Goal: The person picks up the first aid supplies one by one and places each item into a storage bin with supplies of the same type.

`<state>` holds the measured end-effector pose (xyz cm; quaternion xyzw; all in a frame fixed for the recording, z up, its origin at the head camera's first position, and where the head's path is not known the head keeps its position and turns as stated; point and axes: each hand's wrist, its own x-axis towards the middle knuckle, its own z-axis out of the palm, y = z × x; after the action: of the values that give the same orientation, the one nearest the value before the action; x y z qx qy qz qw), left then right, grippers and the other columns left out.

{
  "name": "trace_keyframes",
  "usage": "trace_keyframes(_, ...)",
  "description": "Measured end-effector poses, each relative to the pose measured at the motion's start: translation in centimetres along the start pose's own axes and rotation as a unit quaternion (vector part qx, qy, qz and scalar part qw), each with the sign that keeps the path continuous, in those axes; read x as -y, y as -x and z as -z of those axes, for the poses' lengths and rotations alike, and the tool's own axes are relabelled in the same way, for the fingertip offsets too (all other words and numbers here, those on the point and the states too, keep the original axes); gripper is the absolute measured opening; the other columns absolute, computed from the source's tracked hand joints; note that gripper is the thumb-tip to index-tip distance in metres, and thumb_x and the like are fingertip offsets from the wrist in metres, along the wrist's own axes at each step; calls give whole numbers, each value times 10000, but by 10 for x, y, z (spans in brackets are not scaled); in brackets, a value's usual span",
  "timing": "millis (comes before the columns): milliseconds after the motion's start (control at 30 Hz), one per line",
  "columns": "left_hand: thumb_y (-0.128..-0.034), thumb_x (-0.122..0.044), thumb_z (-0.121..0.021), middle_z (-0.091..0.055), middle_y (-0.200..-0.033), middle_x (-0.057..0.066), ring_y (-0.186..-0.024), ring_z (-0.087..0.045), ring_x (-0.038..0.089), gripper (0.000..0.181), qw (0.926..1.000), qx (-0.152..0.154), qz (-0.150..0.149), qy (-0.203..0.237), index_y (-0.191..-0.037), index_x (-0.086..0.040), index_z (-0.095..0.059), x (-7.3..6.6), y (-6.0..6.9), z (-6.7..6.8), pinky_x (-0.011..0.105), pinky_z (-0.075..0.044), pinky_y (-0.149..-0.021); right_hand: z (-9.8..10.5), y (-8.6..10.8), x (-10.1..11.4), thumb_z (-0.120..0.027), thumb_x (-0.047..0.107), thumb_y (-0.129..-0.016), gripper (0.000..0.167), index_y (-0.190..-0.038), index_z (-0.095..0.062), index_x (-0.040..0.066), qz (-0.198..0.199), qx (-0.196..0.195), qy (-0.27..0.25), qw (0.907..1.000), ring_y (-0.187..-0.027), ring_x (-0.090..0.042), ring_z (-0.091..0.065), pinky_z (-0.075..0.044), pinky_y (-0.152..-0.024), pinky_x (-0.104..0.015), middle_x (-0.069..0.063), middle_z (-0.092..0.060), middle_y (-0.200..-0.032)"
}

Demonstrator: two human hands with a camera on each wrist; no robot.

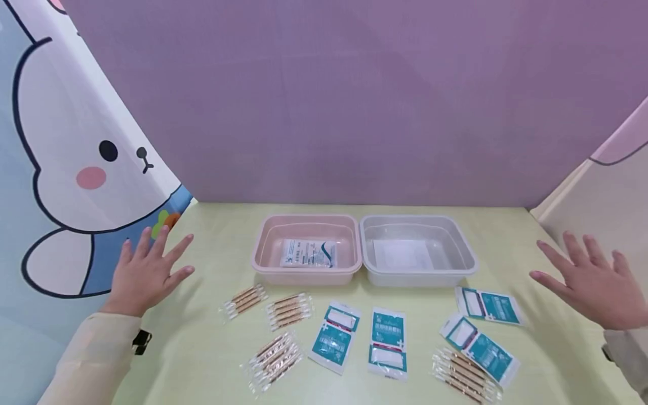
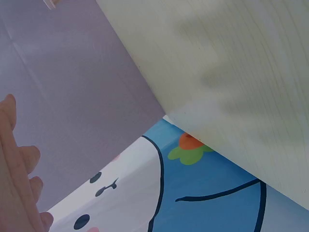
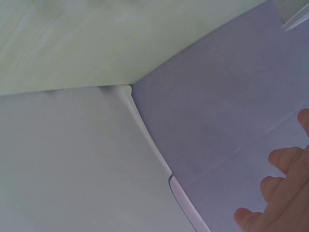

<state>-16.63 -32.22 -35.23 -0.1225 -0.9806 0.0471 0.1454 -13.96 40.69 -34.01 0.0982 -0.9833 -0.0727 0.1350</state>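
Note:
My left hand (image 1: 144, 275) hovers over the left side of the table with its fingers spread, holding nothing. On the far right, my right hand (image 1: 599, 284) is raised with fingers spread too. Nearest the left hand are clear packs of cotton swabs (image 1: 245, 301), (image 1: 289, 311), (image 1: 275, 361). Teal-and-white dressing packets (image 1: 334, 336), (image 1: 387, 343) lie at the middle front. Closest to the right hand are two more such packets (image 1: 490, 306), (image 1: 481, 347), the nearer one overlapping another swab pack (image 1: 466, 376).
A pink tray (image 1: 306, 275) holds a white printed packet (image 1: 309, 253). Touching its right side, a white tray (image 1: 420, 278) contains a flat white packet (image 1: 402, 255). Behind the table (image 1: 217, 236) stands a purple cloth wall (image 1: 354, 112); a rabbit-print cloth (image 1: 76, 124) hangs at left.

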Motion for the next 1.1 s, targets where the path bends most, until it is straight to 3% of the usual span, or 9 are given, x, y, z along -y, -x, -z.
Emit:
trace_keyframes(133,-955,-613,-341,-160,-1517,307,-1358,-106,548,707,9999,117,25,62,-1541,-280,-126,-1,-1,2,696,-44,-1047,-1,1,1,-493,539,-942,728,-1480,-272,102,55,113,-123,9998,-1236,-602,-249,-193,-908,-732,-374,-297,-1383)
trace_keyframes(233,-966,-596,-336,-159,-1502,338,-1349,-122,559,694,9993,268,83,236,-1540,-254,-146,-4,-1,3,708,-73,-1035,0,1,8,-494,468,-970,702,-1493,-246,70,178,339,-635,9972,-1222,-609,-292,-247,-888,-725,-410,-320,-1366)
trace_keyframes(367,-994,-553,-306,-133,-1483,382,-1334,-137,577,673,9947,500,228,874,-1538,-189,-151,-15,-3,4,732,-114,-1006,5,6,29,-551,334,-975,666,-1489,-263,26,436,642,-1649,9833,-1162,-564,-435,-368,-842,-645,-373,-403,-1352)
trace_keyframes(433,-1012,-521,-282,-120,-1481,392,-1325,-143,588,665,9873,645,306,1422,-1538,-144,-127,-24,-7,5,735,-125,-1000,8,10,44,-559,313,-974,663,-1501,-257,48,511,891,-2038,9736,-1139,-538,-479,-413,-813,-617,-339,-424,-1363)
trace_keyframes(533,-1035,-468,-262,-139,-1498,355,-1335,-163,568,660,9657,851,382,2423,-1534,-75,-79,-39,-13,8,693,-146,-1028,12,16,64,-549,313,-979,660,-1521,-235,104,546,1241,-2443,9602,-1137,-522,-497,-433,-794,-620,-313,-431,-1379)
trace_keyframes(667,-1033,-485,-259,-128,-1538,268,-1342,-211,525,690,9238,1356,680,3515,-1533,-86,-3,-58,-21,12,659,-202,-1035,13,20,85,-554,336,-970,630,-1511,-288,151,711,1739,-2756,9427,-1098,-473,-551,-462,-766,-606,-282,-458,-1374)
trace_keyframes(867,-1002,-530,-350,-409,-1406,301,-1272,-394,484,769,8746,1798,1222,4334,-1536,-81,-27,-78,-30,7,637,-306,-1002,6,24,107,-572,433,-933,649,-1460,-378,108,814,2610,-2902,9171,-982,-331,-622,-498,-645,-512,-205,-577,-1260)
trace_keyframes(1000,-1002,-492,-403,-607,-1184,271,-1085,-571,435,765,8433,1903,1503,4796,-1532,-56,-66,-87,-34,0,608,-376,-958,-2,31,120,-598,537,-873,723,-1419,-443,89,773,2639,-2654,9241,-793,-72,-574,-451,-567,-332,20,-646,-1032)
trace_keyframes(1100,-1018,-422,-415,-652,-1088,257,-979,-627,409,722,8257,1932,1665,5032,-1524,-26,-86,-92,-35,-6,602,-399,-935,-9,37,130,-649,568,-808,753,-1396,-486,128,460,2636,-2472,9313,-668,-21,-475,-401,-533,-287,97,-609,-893)
